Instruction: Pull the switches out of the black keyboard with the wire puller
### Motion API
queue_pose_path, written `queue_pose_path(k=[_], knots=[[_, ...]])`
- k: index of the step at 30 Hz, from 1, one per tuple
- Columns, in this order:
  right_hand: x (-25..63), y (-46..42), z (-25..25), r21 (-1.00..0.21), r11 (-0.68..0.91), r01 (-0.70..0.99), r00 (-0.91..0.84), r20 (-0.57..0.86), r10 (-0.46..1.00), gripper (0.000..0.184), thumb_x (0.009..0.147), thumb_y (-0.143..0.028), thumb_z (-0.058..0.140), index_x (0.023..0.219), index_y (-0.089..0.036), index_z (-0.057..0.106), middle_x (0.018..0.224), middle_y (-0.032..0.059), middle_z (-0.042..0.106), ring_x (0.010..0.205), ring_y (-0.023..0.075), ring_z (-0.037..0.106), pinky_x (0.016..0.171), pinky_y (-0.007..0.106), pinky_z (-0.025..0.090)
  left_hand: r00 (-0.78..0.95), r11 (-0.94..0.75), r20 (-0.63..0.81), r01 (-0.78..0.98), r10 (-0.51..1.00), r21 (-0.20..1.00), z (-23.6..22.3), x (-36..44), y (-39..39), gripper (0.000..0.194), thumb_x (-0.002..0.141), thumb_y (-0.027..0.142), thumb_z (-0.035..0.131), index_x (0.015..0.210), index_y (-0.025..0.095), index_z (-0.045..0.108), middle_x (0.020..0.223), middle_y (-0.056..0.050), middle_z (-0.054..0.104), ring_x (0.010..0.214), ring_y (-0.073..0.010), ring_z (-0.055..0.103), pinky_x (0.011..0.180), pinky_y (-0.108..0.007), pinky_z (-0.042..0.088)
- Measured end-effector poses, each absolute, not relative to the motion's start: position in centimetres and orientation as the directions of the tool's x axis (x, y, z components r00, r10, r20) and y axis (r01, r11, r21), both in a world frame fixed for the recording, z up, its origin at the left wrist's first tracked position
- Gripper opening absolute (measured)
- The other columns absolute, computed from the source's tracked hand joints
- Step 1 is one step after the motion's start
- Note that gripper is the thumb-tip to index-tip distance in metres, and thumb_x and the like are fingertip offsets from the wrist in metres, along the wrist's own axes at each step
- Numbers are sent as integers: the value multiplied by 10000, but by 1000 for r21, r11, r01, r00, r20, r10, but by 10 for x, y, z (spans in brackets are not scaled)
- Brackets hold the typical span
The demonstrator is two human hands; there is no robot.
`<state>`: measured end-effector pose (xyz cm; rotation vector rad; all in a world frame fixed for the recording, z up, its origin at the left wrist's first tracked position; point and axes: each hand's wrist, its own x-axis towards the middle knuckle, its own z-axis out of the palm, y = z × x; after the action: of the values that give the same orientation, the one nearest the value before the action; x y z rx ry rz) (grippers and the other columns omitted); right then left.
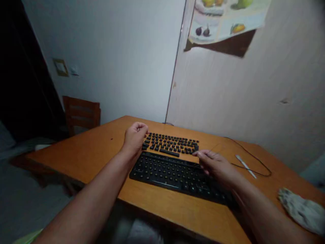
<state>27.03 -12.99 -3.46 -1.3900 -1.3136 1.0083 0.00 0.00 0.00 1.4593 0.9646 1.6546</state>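
A black keyboard base (165, 173) with its keycaps off lies along the front of the wooden table. Just behind it, loose black keycaps (170, 140) are laid out in rows, with the long space bar (169, 153) in the nearest row. My left hand (135, 134) is closed at the left end of these rows, its fingertips pressed together; whatever they may hold is hidden. At the right end, my right hand (210, 161) is pinched over the keyboard's far edge beside the keycaps. Faint thin lines show near its fingers, too blurred to name.
A black cable (254, 154) curves across the table's right side, passing a white pen-like stick (246, 166). A crumpled pale cloth (302, 208) lies at the right edge. One small dark piece (111, 139) rests on the left. Behind stand a wooden chair (82, 113) and the wall.
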Motion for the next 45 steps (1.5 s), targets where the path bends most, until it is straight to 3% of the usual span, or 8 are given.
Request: queue_pose_path(k=[6, 12, 16, 23, 31, 40, 45], knots=[[260, -148, -25, -982, -7, 189, -103, -26, 994, 332, 814, -448, 670, 978, -175, 576, 654, -50, 505, 518, 77, 489, 499, 205, 402, -39, -398, 400, -231, 916, 888, 18, 34, 0, 175, 695, 287, 652, 789, 161, 576, 660, 6, 634, 504, -77, 499, 476, -179, 344], [253, -155, -24, -956, 29, 291, -225, -39, 974, 323, 855, -485, 604, 926, -172, 565, 630, -39, 542, 474, 79, 493, 443, 194, 371, -44, -359, 365, -318, 930, 877, 7, 70, -1, 205, 680, 308, 667, 780, 155, 574, 653, 13, 629, 491, -61, 492, 486, -166, 358], [247, -158, -23, -903, 46, 427, -229, -59, 972, 274, 896, -436, 561, 908, -162, 577, 572, -49, 506, 474, 83, 482, 438, 183, 355, -46, -345, 345, -267, 937, 900, -11, 73, 1, 206, 680, 299, 668, 792, 150, 580, 627, 20, 619, 503, -67, 502, 520, -173, 388], [238, -164, -22, -841, 109, 530, -239, -25, 971, 197, 922, -358, 526, 906, -172, 591, 676, -26, 551, 531, 89, 503, 465, 188, 370, -31, -356, 356, -178, 934, 917, -23, 68, 5, 169, 720, 295, 638, 785, 153, 574, 631, 25, 610, 512, -75, 490, 525, -183, 386], [225, -161, -32, -681, 249, 689, -210, 141, 967, 155, 926, -268, 493, 827, -185, 579, 783, 13, 636, 725, 150, 571, 652, 252, 414, 106, -439, 440, -27, 892, 898, -32, 77, 0, 151, 756, 312, 607, 772, 163, 583, 645, 22, 595, 565, -98, 520, 539, -192, 384], [214, -158, -46, -590, 254, 766, -140, 232, 963, 186, 935, -261, 444, 768, -198, 496, 734, 8, 606, 669, 151, 538, 631, 272, 370, 371, -633, 529, 266, 763, 727, -47, 89, -18, 125, 824, 283, 535, 818, 196, 625, 668, 26, 592, 600, -105, 522, 552, -204, 370], [221, -153, -52, -642, 233, 731, -112, 224, 968, 245, 957, -281, 396, 744, -196, 483, 684, 1, 572, 636, 144, 517, 589, 264, 358, 449, -679, 526, 317, 723, 662, -47, 90, -25, 143, 843, 298, 517, 839, 212, 631, 704, 18, 613, 636, -120, 538, 567, -215, 377]])
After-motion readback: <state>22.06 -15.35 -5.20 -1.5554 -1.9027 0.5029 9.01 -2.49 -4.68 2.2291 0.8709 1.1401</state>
